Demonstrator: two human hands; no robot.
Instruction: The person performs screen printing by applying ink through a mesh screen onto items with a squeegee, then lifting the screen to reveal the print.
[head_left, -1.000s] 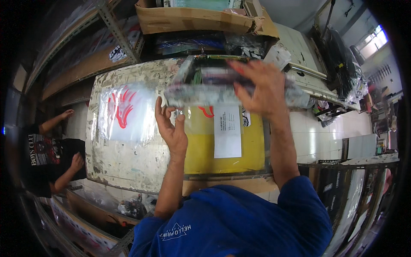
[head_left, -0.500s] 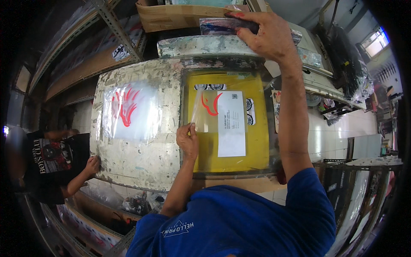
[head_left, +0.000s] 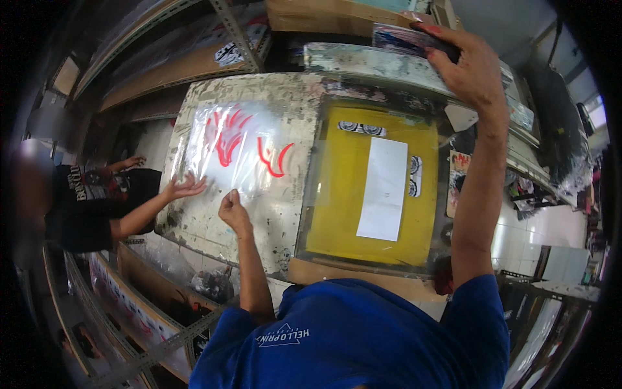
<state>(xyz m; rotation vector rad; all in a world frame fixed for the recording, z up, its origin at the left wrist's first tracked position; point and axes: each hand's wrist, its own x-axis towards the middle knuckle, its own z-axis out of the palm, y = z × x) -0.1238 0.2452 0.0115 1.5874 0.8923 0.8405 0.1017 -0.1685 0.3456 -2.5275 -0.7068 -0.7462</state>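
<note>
My left hand is closed in a pinch on the lower edge of a clear plastic sheet that carries a red curved print. That sheet hangs over or lies on the paint-worn board at the left, beside another clear sheet with a red flame-like print. Up at the far right, my right hand grips a paint-stained squeegee, its fingers smeared with red. To the right of the board is a yellow screen; a white paper and black-and-white stickers show on it.
A person in a black shirt stands at the left, one open hand near the board's edge. Metal shelving and a cardboard box stand at the back. Racks stand at the lower left and right.
My left hand has carried the plastic sheet left from the yellow screen to the board. Printing seen on the white paper no longer shows. The other person's hand has reached in and opened.
</note>
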